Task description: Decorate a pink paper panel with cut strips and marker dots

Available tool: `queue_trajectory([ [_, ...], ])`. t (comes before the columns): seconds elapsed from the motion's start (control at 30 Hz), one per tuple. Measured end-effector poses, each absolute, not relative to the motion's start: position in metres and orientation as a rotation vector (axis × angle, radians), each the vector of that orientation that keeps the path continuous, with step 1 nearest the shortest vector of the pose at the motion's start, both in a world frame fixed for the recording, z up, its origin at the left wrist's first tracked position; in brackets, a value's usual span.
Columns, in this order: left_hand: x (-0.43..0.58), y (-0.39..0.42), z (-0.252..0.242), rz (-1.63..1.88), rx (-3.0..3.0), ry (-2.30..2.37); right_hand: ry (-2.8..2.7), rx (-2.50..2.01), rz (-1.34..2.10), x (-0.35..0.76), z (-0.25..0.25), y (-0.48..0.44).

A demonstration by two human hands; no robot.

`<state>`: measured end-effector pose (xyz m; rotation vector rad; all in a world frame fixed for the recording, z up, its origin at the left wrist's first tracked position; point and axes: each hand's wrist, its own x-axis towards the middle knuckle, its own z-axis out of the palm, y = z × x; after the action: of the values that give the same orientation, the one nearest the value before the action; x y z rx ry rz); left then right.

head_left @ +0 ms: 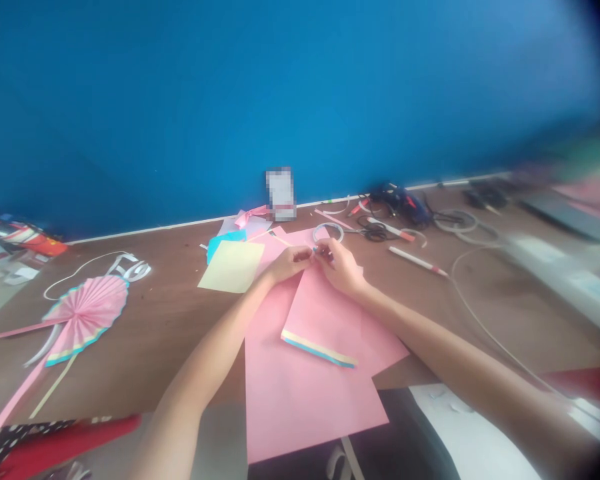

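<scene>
My left hand [293, 262] and my right hand [341, 268] meet fingertip to fingertip above the pink sheets. The fingers of each are pinched together. Something tiny, partly bluish, shows between them, but it is too small and blurred to name. Just below them lies a pink paper piece [325, 313] with a yellow and blue strip along its near edge. It rests on larger pink paper [305, 407], which reaches past the table's front edge. Beyond my right hand is a pale ring [329, 231], perhaps a tape roll.
A pleated pink paper fan [97, 310] lies on the left. Pale yellow paper [233, 267] and blue paper [217, 245] are beside my left hand. Scissors [375, 230], a white pen [417, 261] and a cable [473, 313] lie right. A blurred-out upright device [281, 193] leans on the blue wall.
</scene>
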<state>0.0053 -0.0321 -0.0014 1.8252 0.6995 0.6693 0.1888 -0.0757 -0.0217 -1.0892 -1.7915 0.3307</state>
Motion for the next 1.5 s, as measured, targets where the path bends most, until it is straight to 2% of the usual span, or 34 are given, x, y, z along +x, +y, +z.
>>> queue_trajectory([
  [0.63, 0.0095, -0.0384, 0.0009, 0.662, 2.1, 0.847, -1.83, -1.19, 0.271, 0.1864, -0.0185, -0.081],
  [1.27, 0.0115, -0.04, 0.0016, 0.626, 2.168, 0.902, -2.035, -1.251, -0.093, 0.1881, -0.0144, -0.08],
  [1.5, 0.0107, -0.0417, 0.0054, 0.606, 2.073, 0.884, -1.864, -1.235, 0.231, 0.1919, -0.0158, -0.076],
])
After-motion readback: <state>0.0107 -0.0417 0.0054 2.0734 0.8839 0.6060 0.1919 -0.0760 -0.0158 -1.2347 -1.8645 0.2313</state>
